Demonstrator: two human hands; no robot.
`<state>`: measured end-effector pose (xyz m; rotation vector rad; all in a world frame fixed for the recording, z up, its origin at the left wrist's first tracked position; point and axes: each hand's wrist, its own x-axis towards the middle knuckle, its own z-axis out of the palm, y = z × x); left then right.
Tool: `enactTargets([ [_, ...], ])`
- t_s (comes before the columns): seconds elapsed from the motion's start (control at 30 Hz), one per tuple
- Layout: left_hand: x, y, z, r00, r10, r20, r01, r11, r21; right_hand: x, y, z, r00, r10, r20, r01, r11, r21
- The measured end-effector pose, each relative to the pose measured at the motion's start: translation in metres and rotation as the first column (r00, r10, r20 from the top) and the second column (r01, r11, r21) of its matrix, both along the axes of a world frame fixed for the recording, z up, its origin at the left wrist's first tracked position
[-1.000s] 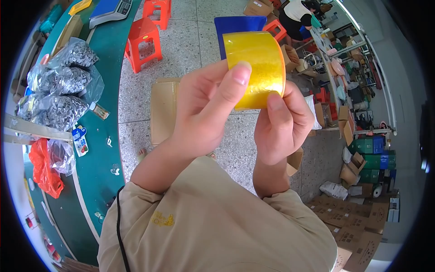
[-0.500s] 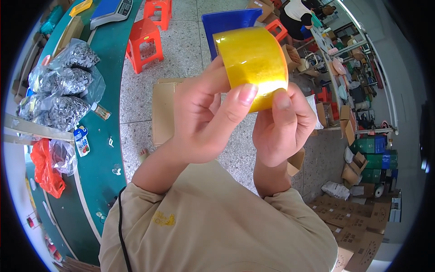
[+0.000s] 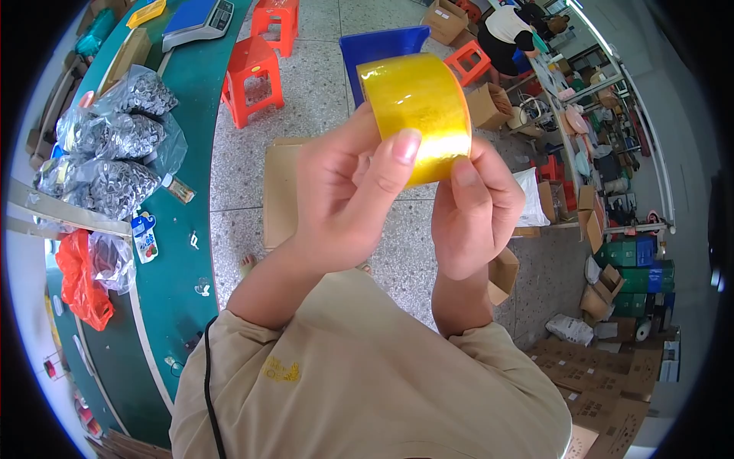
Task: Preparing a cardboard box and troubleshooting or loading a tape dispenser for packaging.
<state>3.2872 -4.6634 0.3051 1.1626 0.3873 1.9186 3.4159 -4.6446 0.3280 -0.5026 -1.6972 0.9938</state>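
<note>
A wide roll of yellow, see-through packing tape (image 3: 417, 103) is held up in front of my chest. My left hand (image 3: 344, 183) grips it from the left, the thumb lying on the outer face and the fingers going behind the roll, partly hidden. At the lower right edge, my right hand (image 3: 478, 206) pinches the roll between thumb and bent index finger. Whether a loose tape end sits in that pinch I cannot make out. Behind the roll stands a blue plastic bin (image 3: 382, 42) on the floor.
On the left, a green table (image 3: 183, 252) bears clear bags of small grey parts (image 3: 115, 183) and a blue-topped scale (image 3: 197, 19). Red stools (image 3: 252, 80) stand beside it. A flat cardboard piece (image 3: 280, 195) lies ahead. Cartons (image 3: 604, 375) fill the right; a person (image 3: 508, 34) is at the far right.
Both hands and the tape roll have shifted slightly left in the view. The surroundings have moved a little right. My grip on the roll looks much the same.
</note>
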Motion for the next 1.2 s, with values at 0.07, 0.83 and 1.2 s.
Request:
enactTargets([
  [0.07, -0.003, -0.003, -0.004, 1.000, 0.020, -0.018, -0.020, 1.000, 0.001, -0.002, -0.002, 0.001, 1.000, 0.006, -0.013, -0.006, 1.000, 0.000],
  [0.83, -0.010, -0.003, 0.001, 0.994, -0.102, 0.038, 0.105, 0.992, -0.073, -0.004, -0.005, 0.003, 0.995, 0.096, 0.001, -0.096, 0.995, -0.011],
  [1.2, -0.005, -0.006, -0.007, 0.996, 0.089, -0.028, -0.088, 0.995, 0.057, -0.006, -0.004, 0.000, 0.998, 0.044, -0.054, -0.045, 0.999, -0.024],
])
